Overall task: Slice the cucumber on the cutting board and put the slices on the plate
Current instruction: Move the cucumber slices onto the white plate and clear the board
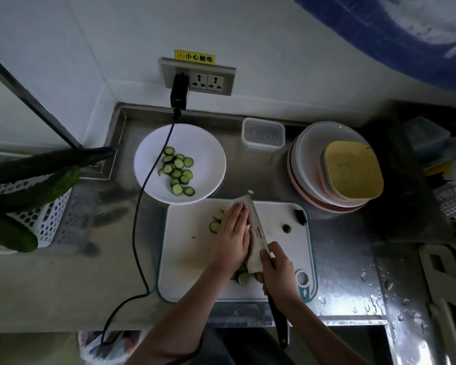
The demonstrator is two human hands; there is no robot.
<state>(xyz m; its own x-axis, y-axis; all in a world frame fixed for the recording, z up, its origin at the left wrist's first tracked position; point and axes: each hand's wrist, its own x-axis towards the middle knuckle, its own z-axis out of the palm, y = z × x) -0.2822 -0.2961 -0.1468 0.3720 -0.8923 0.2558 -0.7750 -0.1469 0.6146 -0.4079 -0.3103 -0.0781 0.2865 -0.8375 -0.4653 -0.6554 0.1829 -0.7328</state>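
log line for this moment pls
left hand flat against knife blade | right hand grips knife | slices on cutting board | some on plate

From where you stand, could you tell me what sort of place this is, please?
Most likely a kitchen prep corner. A steel counter holds a cutting board with cucumber slices, a white plate of more slices, and stacked bowls. A wall socket sits above.

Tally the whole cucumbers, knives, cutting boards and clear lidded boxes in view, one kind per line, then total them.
Whole cucumbers in the white basket at left: 3
Knife: 1
Cutting board: 1
Clear lidded box: 1
Total: 6
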